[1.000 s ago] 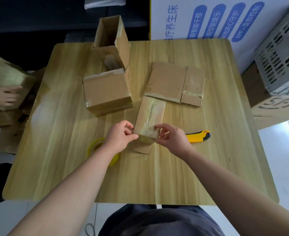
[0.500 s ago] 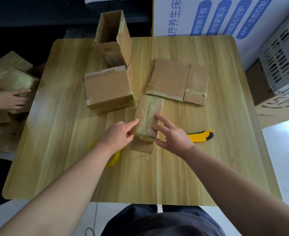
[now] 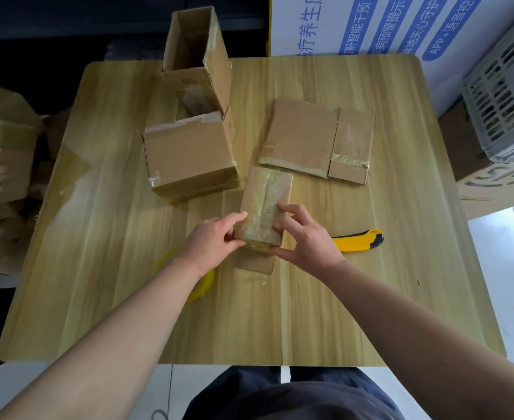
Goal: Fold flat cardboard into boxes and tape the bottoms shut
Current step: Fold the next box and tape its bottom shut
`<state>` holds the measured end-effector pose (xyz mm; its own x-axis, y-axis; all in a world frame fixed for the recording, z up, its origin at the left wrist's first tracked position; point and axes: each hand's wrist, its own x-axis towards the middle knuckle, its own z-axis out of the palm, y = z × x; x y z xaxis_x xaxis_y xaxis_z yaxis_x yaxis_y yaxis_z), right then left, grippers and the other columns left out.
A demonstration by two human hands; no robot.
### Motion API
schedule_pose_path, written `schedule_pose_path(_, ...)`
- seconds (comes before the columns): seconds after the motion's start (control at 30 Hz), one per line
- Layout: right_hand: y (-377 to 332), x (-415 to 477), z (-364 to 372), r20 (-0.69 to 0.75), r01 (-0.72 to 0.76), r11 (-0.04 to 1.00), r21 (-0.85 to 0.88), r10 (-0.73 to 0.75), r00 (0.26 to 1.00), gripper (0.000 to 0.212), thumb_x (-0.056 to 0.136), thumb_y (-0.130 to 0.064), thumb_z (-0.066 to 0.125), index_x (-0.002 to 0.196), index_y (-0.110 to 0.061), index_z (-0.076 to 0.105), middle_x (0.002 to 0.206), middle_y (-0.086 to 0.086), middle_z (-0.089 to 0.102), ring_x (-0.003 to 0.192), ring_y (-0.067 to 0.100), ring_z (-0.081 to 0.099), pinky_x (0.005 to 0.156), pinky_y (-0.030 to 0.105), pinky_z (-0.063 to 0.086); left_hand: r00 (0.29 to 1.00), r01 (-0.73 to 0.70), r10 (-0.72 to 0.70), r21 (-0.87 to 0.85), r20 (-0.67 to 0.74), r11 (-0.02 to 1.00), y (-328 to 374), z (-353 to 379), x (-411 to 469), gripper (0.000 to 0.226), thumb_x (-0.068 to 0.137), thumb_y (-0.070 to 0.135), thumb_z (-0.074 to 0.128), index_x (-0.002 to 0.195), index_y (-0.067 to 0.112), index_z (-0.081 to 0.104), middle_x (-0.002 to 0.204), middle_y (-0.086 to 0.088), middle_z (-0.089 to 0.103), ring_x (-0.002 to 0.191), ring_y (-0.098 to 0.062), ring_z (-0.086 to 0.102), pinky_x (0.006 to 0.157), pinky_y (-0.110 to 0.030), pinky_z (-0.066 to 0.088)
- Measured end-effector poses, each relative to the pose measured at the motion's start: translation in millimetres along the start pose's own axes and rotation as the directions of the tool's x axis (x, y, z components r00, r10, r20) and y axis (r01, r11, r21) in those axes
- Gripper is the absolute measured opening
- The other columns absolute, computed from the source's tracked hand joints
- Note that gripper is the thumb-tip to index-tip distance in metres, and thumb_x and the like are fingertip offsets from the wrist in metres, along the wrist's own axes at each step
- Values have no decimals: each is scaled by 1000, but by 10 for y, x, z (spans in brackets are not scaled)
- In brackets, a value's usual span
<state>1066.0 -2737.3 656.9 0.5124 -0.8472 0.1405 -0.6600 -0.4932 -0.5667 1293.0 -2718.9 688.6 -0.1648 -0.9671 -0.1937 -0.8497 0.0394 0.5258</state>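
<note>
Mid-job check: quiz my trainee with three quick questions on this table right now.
1. True or false: the left hand and right hand both grip the small taped box.
2. The yellow utility knife lies: A) in the left hand; B) on the table, right of the right hand; C) on the floor.
3. Fill in: the yellow tape roll is partly hidden under the left ____.
Key: 1 true; 2 B; 3 forearm.
</note>
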Motion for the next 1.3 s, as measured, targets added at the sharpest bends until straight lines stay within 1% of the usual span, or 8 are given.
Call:
schedule_pose_path(0.2, 55, 5, -179, 145, -57, 995, 80, 46, 988, 41, 75, -22, 80, 112, -19, 63, 142, -1, 39, 106, 16, 58, 77, 33, 54, 997, 33, -24, -130, 76, 991, -66, -52, -30, 53, 91, 12, 62, 138, 33, 49, 91, 7, 58, 69, -5, 52, 69, -19, 44)
schedule_pose_path(0.3, 5, 81, -301, 159, -147, 982, 118, 127, 979, 25, 81, -13, 65, 105, -21, 66, 137, -8, 41, 87, -3, 56, 74, 27, 50, 993, 116, -107, -245, 48, 963, -2, -129, 35, 43, 94, 5, 45, 124, 31, 60, 106, 5, 56, 82, -4, 55, 73, -18, 45)
schedule_pose_path(0.47, -53, 373, -295, 107, -498, 796, 343, 494, 863, 34, 95, -29, 54, 128, -20, 50, 127, -1, 45, 84, 10, 62, 87, 34, 51, 961, 268, -275, -193, -9, 944, 285, -162, 382, 23, 100, 37, 41, 111, 20, 52, 107, -1, 61, 88, -15, 57, 69, -25, 45)
schedule_pose_path(0.6, 61, 563, -288, 281, -666, 643, 377, 606, 744, 58, 95, -40, 49, 149, -32, 27, 123, 0, 56, 91, 21, 64, 90, 42, 52, 914, 400, -381, -156, 141, 903, 314, -99, 566, 52, 102, 46, 26, 143, 16, 39, 145, -7, 45, 130, -28, 44, 106, -41, 39)
schedule_pose_path(0.8, 14, 671, -608, 179, -565, 480, 670, 634, 752, 24, 96, -29, 49, 120, -27, 53, 98, -5, 66, 75, 10, 59, 68, 23, 46, 953, 293, -304, -253, -4, 922, 455, -227, 539, 49, 101, 44, 36, 135, 12, 52, 134, -6, 57, 121, -25, 53, 95, -32, 40)
schedule_pose_path(0.97, -88, 640, -833, 63, -459, 504, 732, 620, 782, 18, 98, -36, 49, 96, -19, 56, 97, 0, 64, 80, 10, 61, 74, 28, 50, 935, 184, -293, -435, -198, 881, 607, -363, 431, 49, 99, 48, 37, 97, 7, 64, 94, -12, 68, 90, -26, 62, 81, -41, 49)
schedule_pose_path(1.17, -112, 485, -838, 151, -459, 310, 833, 670, 727, 11, 96, -5, 46, 99, -11, 55, 88, 5, 60, 78, 16, 58, 83, 39, 55, 956, 14, -99, -293, -278, 956, 747, -391, 329, 43, 91, 49, 54, 125, 24, 61, 119, 9, 64, 107, -7, 58, 88, -23, 47)
schedule_pose_path(1.3, -34, 336, -672, 216, -559, 362, 746, 663, 717, 31, 93, 5, 41, 111, -8, 62, 94, 4, 67, 78, 13, 62, 79, 31, 55, 979, -68, 40, -140, -198, 988, 782, -299, 311, 46, 92, 35, 60, 136, 26, 52, 141, 12, 48, 126, -6, 45, 97, -15, 33)
